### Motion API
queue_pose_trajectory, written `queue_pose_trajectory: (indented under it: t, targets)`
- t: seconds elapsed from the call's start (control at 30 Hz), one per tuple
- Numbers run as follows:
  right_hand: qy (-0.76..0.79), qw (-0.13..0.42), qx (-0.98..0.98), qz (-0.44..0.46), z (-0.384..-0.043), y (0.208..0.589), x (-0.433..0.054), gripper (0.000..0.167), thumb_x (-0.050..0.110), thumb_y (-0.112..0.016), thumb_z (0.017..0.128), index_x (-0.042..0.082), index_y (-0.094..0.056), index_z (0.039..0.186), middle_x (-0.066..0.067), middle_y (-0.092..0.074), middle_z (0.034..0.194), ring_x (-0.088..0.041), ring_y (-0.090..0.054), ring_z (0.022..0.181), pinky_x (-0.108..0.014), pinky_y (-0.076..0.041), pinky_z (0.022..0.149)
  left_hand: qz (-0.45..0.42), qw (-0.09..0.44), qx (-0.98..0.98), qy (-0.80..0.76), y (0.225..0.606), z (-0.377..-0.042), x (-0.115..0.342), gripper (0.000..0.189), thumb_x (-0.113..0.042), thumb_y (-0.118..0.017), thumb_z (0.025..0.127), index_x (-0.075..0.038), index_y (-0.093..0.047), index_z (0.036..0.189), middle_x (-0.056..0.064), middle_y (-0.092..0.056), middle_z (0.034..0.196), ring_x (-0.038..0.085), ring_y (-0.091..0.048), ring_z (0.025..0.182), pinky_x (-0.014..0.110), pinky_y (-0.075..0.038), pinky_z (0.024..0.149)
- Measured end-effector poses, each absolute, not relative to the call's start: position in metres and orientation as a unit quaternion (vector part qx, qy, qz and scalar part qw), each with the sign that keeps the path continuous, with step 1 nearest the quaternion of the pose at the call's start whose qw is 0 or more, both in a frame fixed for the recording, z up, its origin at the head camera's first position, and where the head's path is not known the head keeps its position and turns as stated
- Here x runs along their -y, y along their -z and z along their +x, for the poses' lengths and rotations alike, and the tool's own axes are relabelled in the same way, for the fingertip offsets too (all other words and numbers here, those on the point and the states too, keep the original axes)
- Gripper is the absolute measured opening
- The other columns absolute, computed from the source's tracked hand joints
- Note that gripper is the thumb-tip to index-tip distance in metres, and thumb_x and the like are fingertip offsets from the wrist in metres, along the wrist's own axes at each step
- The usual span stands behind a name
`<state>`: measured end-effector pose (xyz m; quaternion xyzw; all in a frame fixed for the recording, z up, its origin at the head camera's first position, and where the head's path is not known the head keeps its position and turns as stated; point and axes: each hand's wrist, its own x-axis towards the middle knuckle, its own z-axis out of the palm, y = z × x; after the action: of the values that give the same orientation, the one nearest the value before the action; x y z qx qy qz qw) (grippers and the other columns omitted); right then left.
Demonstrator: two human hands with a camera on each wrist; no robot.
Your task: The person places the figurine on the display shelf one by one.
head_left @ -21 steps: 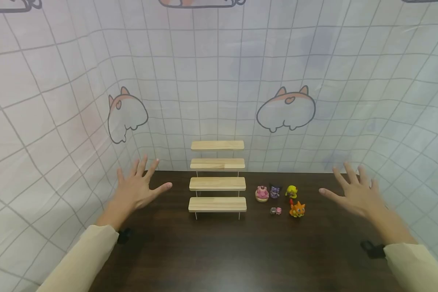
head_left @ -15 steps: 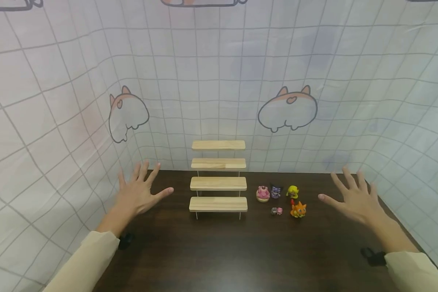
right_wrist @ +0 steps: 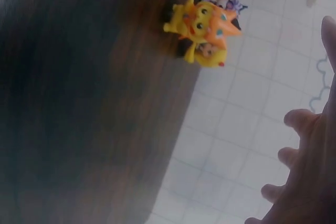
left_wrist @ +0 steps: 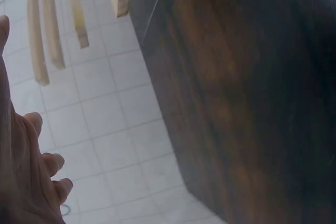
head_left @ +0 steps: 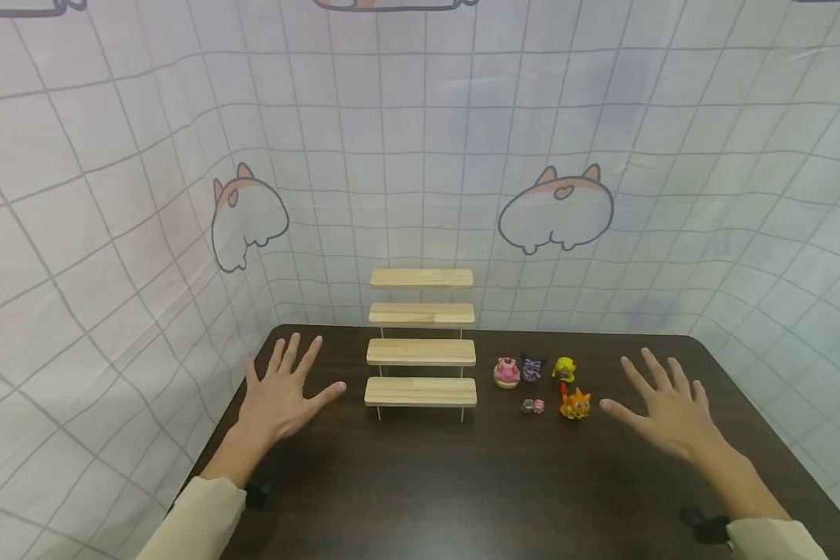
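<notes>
My left hand [head_left: 278,402], fingers spread, hovers over the table's left side, to the left of a four-step wooden display stand [head_left: 421,390]. On the right my right hand [head_left: 674,414] is likewise spread and holds nothing. Closest to its thumb stands an orange figurine [head_left: 575,404], seen with a yellow figurine [right_wrist: 212,56] behind it in the right wrist view. A pink figurine [head_left: 507,372] and a purple one [head_left: 532,369] stand just right of the stand. In front of them sits a pair of tiny grey and pink figures [head_left: 533,406].
The dark wooden table [head_left: 420,482] runs back to a white grid-patterned cloth [head_left: 406,194] with cartoon corgi drawings, which also hangs at both sides. Thin clear supports hold up the stand's steps. Dark straps [head_left: 705,526] sit at the wrists.
Both hands have come down and slightly inward, toward the table and nearer the stand and figurines. The view has shifted a little; the stand and figurines stay in place.
</notes>
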<state>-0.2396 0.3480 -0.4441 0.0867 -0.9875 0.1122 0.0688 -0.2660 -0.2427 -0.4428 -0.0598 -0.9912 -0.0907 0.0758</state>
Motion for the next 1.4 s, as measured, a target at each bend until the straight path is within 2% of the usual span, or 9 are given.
queue_pose_trajectory:
  t: [0.13, 0.33, 0.53, 0.67, 0.77, 0.87, 1.03, 1.2, 1.4]
  targets:
    - [-0.132, 0.065, 0.986, 0.08, -0.239, 0.455, -0.342, 0.092, 0.066, -0.05, 0.098, 0.017, -0.014, 0.166, -0.023, -0.004, 0.171, -0.064, -0.009, 0.148, -0.087, -0.01, 0.105, -0.053, 0.075, 0.989, 0.114, 0.459, -0.265, 0.237, 0.097, -0.084, -0.037, 0.091, -0.034, -0.003, 0.166, 0.013, -0.003, 0.174, 0.041, -0.003, 0.16, 0.08, 0.001, 0.116]
    - [-0.178, 0.059, 0.98, 0.069, -0.24, 0.475, -0.337, 0.089, 0.063, -0.051, 0.099, 0.015, -0.015, 0.166, -0.026, -0.008, 0.169, -0.067, -0.014, 0.144, -0.087, -0.013, 0.103, -0.043, 0.058, 0.983, 0.167, 0.483, -0.263, 0.225, 0.093, -0.081, -0.038, 0.093, -0.035, -0.002, 0.166, 0.014, -0.003, 0.173, 0.041, -0.002, 0.16, 0.08, 0.002, 0.115]
    - [-0.228, 0.055, 0.97, 0.062, -0.246, 0.495, -0.332, 0.086, 0.057, -0.052, 0.101, 0.01, -0.019, 0.164, -0.032, -0.015, 0.165, -0.07, -0.02, 0.139, -0.09, -0.02, 0.096, -0.03, 0.052, 0.972, 0.225, 0.503, -0.264, 0.213, 0.086, -0.076, -0.035, 0.098, -0.035, -0.002, 0.165, 0.015, -0.005, 0.173, 0.04, -0.002, 0.16, 0.079, 0.003, 0.117]
    - [-0.288, 0.034, 0.955, 0.063, -0.251, 0.503, -0.331, 0.085, 0.052, -0.054, 0.102, 0.008, -0.016, 0.164, -0.035, -0.013, 0.164, -0.073, -0.017, 0.138, -0.092, -0.02, 0.092, -0.023, 0.056, 0.954, 0.293, 0.512, -0.264, 0.206, 0.08, -0.071, -0.036, 0.101, -0.034, -0.006, 0.166, 0.014, -0.01, 0.173, 0.04, -0.007, 0.16, 0.077, 0.0, 0.118]
    - [-0.326, 0.019, 0.943, 0.062, -0.254, 0.506, -0.33, 0.086, 0.05, -0.055, 0.102, 0.008, -0.014, 0.165, -0.035, -0.012, 0.164, -0.07, -0.018, 0.141, -0.09, -0.022, 0.096, -0.021, 0.07, 0.935, 0.346, 0.519, -0.265, 0.201, 0.077, -0.067, -0.037, 0.103, -0.032, -0.011, 0.166, 0.015, -0.016, 0.172, 0.041, -0.013, 0.159, 0.076, -0.003, 0.119]
    - [-0.356, 0.007, 0.933, 0.057, -0.257, 0.509, -0.327, 0.085, 0.049, -0.054, 0.103, 0.009, -0.012, 0.165, -0.035, -0.015, 0.163, -0.064, -0.028, 0.141, -0.084, -0.031, 0.099, -0.021, 0.091, 0.91, 0.404, 0.524, -0.268, 0.196, 0.071, -0.061, -0.039, 0.105, -0.03, -0.017, 0.165, 0.014, -0.023, 0.17, 0.043, -0.02, 0.156, 0.073, -0.011, 0.121]
    - [-0.4, -0.014, 0.916, 0.036, -0.261, 0.516, -0.324, 0.083, 0.048, -0.051, 0.105, 0.011, -0.008, 0.166, -0.035, -0.02, 0.161, -0.06, -0.039, 0.137, -0.075, -0.043, 0.098, -0.015, 0.129, 0.861, 0.492, 0.53, -0.273, 0.188, 0.063, -0.056, -0.044, 0.106, -0.03, -0.03, 0.162, 0.013, -0.038, 0.164, 0.042, -0.037, 0.15, 0.067, -0.031, 0.118]
    - [-0.44, -0.011, 0.897, 0.033, -0.267, 0.525, -0.321, 0.08, 0.044, -0.052, 0.106, 0.01, -0.011, 0.166, -0.032, -0.026, 0.16, -0.061, -0.041, 0.136, -0.07, -0.046, 0.1, -0.001, 0.15, 0.822, 0.549, 0.534, -0.28, 0.18, 0.057, -0.053, -0.044, 0.107, -0.028, -0.04, 0.158, 0.018, -0.056, 0.149, 0.039, -0.057, 0.134, 0.061, -0.046, 0.108]
    - [-0.481, -0.013, 0.876, 0.023, -0.274, 0.53, -0.319, 0.078, 0.044, -0.053, 0.106, 0.011, -0.015, 0.165, -0.03, -0.032, 0.159, -0.056, -0.043, 0.137, -0.068, -0.045, 0.104, 0.026, 0.139, 0.77, 0.622, 0.539, -0.289, 0.174, 0.058, -0.05, -0.043, 0.108, -0.019, -0.041, 0.158, 0.022, -0.056, 0.147, 0.039, -0.066, 0.119, 0.051, -0.058, 0.093]
